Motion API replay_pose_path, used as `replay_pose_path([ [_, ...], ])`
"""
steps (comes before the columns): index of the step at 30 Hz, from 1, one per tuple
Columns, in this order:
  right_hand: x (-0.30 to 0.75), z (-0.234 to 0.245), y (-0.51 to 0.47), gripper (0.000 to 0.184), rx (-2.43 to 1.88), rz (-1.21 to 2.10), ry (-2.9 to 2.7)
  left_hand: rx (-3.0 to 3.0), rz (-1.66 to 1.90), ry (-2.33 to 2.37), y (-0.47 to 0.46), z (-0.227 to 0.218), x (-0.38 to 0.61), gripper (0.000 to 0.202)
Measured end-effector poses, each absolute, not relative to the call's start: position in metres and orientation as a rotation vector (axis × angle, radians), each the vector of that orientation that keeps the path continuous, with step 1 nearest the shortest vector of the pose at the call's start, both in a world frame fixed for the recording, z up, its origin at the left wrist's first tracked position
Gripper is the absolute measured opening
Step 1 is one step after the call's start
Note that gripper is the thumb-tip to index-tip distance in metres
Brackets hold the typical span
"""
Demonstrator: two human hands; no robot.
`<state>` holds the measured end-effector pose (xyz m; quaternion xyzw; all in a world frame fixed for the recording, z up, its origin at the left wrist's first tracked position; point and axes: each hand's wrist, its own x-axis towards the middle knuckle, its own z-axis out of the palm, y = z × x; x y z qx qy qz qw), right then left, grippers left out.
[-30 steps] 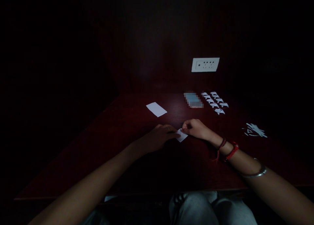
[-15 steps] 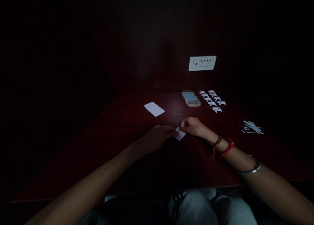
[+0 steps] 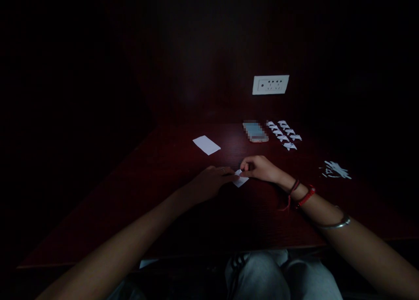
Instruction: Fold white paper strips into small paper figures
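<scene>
A small white piece of paper [image 3: 241, 182] lies on the dark red table, with a fold at its upper side. My left hand [image 3: 214, 182] reaches in from the left, its fingertips pressing the paper's left part. From the right, my right hand [image 3: 260, 168] has its thumb on the upper right of the paper and its other fingers curled in. Both hands are closed on this one piece, and their tips nearly meet. A larger white sheet of paper [image 3: 206, 145] lies flat beyond my left hand.
Folded paper pieces [image 3: 283, 135] stand in two rows at the back right, beside a blurred phone [image 3: 255, 131]. Thin white paper strips [image 3: 338, 169] are heaped at the right. A white wall socket [image 3: 270, 85] is above the table [image 3: 147, 160].
My right thumb has moved slightly left and down across the paper, towards my left fingertips. The paper's upper fold shows more clearly.
</scene>
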<state>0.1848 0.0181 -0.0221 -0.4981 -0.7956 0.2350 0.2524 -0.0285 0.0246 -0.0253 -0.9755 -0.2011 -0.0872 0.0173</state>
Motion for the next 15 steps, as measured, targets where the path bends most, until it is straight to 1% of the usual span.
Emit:
replay_pose_path([
  [8,0.1790,-0.0205,0.0218,0.015,-1.510,1.014,-1.849,-3.023,-0.248,-0.641,0.0244,-0.0237,-0.0256,0.050],
  [15,0.1847,-0.0256,0.0257,0.019,-1.536,0.986,-1.730,-3.025,-0.232,-0.625,0.0234,-0.0222,-0.0273,0.051],
])
